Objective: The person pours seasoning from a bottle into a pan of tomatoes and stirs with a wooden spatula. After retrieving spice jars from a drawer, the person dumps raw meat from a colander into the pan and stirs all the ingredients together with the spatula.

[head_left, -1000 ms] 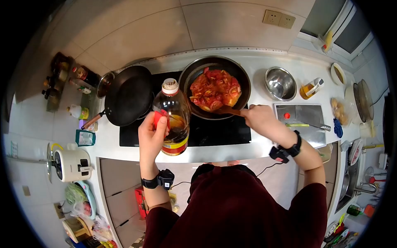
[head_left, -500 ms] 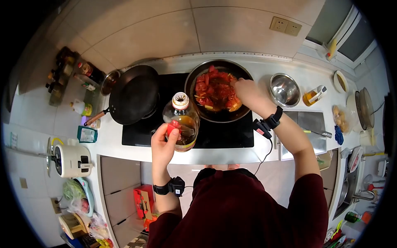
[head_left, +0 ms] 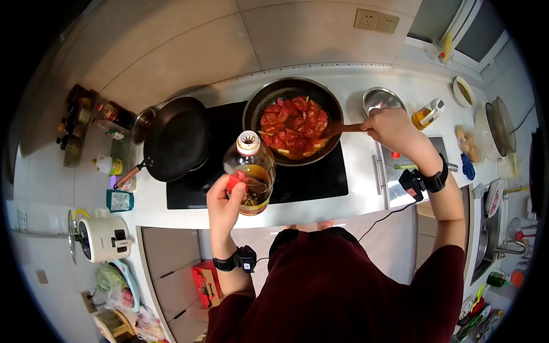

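My left hand [head_left: 223,200] is closed on a red part, seemingly a handle, at the side of a large clear oil bottle [head_left: 260,174]. The bottle stands upright and uncapped in front of the pan, with amber liquid inside. My right hand [head_left: 394,131] grips the end of a wooden spatula [head_left: 347,128]. Its blade dips into the right side of the cut tomatoes [head_left: 291,123], partly hidden by them. They lie with pale yellowish pieces in a dark frying pan [head_left: 251,108] on the black cooktop [head_left: 314,182].
A dark wok [head_left: 174,137] with a wooden handle sits to the left. Right of the pan are a metal bowl [head_left: 383,100], a small oil jug [head_left: 428,113] and a tray-like metal surface [head_left: 400,188]. A rice cooker [head_left: 103,238] and bottles line the left side.
My right hand has moved right, from over the pan to beside it, and the spatula's handle now shows. The tomatoes look spread differently. My left hand keeps hold of the bottle.
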